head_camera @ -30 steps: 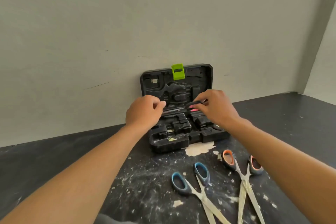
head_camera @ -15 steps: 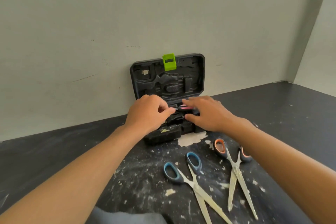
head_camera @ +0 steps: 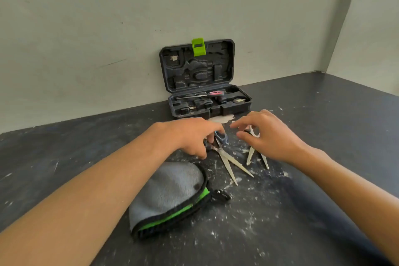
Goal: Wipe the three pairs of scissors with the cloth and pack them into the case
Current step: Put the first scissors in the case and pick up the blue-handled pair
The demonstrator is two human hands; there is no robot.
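The black case (head_camera: 235,107) stands open against the wall, lid upright. A pink-handled pair of scissors (head_camera: 212,93) lies across its base. On the dusty table in front, my left hand (head_camera: 192,137) grips the handles of the blue-handled scissors (head_camera: 228,161), whose blades point toward me and stand spread. My right hand (head_camera: 267,138) hovers with curved fingers over the handles of the third pair of scissors (head_camera: 250,155) and holds nothing; those handles are hidden under it. The grey cloth (head_camera: 170,190) with a green and black edge lies near me, under my left forearm.
The dark tabletop (head_camera: 86,157) is speckled with white dust and flakes. A white patch (head_camera: 220,119) lies just before the case. A green latch (head_camera: 198,46) sticks up from the lid. Walls close the back and the right side.
Both hands left the case, leaving the pink scissors inside, and came back toward me. The left hand now grips the blue scissors; the right is above the third pair. The cloth has come into view.
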